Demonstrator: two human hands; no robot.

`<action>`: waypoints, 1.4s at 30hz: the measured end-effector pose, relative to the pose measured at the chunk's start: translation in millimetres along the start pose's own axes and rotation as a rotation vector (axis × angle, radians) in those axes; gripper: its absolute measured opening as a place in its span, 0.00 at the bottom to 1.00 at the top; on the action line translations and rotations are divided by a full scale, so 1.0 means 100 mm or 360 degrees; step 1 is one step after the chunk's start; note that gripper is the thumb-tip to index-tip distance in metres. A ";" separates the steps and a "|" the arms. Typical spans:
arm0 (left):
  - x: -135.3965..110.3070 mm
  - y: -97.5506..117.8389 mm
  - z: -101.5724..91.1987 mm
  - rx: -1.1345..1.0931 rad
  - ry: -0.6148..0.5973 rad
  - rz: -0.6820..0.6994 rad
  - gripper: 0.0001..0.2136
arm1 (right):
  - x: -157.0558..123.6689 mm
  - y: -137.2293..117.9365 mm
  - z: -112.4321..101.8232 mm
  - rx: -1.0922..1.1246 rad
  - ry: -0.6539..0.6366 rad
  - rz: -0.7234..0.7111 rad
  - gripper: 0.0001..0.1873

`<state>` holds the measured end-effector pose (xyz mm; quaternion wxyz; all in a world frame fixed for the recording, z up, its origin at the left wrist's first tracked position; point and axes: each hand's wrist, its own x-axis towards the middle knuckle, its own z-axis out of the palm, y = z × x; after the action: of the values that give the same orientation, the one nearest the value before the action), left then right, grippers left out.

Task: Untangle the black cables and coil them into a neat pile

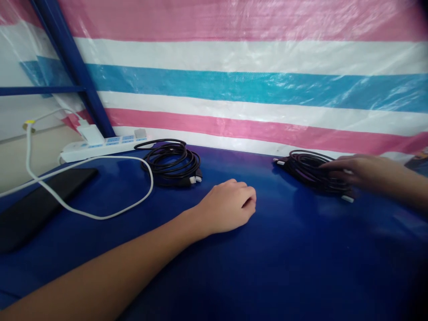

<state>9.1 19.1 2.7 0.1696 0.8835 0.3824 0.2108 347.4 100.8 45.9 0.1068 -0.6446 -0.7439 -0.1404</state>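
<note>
A coiled black cable [302, 167] with silver-ended plugs lies at the right, by the striped sheet. My right hand [357, 171] is at its right side, thumb and fingers closed on the loops; the fingertips are slightly blurred and partly hidden. My left hand [230, 205] rests as a loose fist on the blue tabletop [267, 267], with nothing visible in it. Beyond it to the left lies a second black cable coil [172, 160], its two silver HDMI-like plugs pointing towards my left hand.
A white power strip [117, 145] with a white charger [91, 133] stands at the back left. From there a white cord [100, 217] loops over a flat black object [43, 200]. A blue metal post [72, 58] and a striped plastic sheet [254, 84] bound the table.
</note>
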 end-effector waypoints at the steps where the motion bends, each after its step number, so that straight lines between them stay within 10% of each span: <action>1: 0.00 0.00 0.00 0.0002 0.0000 0.0003 0.10 | -0.02 0.01 0.06 0.0035 -0.0109 -0.0032 0.14; 13: 0.03 0.00 0.00 0.0030 -0.0010 0.0013 0.10 | -0.16 0.02 0.14 0.0124 -0.0346 0.0012 0.27; 22: 0.04 -0.01 -0.01 0.0224 0.0077 0.0043 0.10 | -0.28 -0.02 0.06 0.0084 0.0105 0.0089 0.22; 29: 0.02 -0.49 -0.64 0.0601 0.0518 -0.0483 0.14 | -0.41 -0.45 0.06 0.0323 0.0331 -0.0426 0.19; 37: -0.23 -0.77 -1.08 0.0711 0.0187 -0.0760 0.13 | -0.60 -0.90 0.04 0.0494 0.0272 -0.0984 0.13; 42: -0.23 -0.60 -1.08 0.0991 0.0985 -0.0665 0.18 | -0.63 -0.94 0.07 0.0557 0.0255 -0.1110 0.12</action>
<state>-96.0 56.0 61.7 -0.1860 0.6925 0.6289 0.3006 263.8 32.1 10.9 0.2185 -0.3124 -0.9202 -0.0892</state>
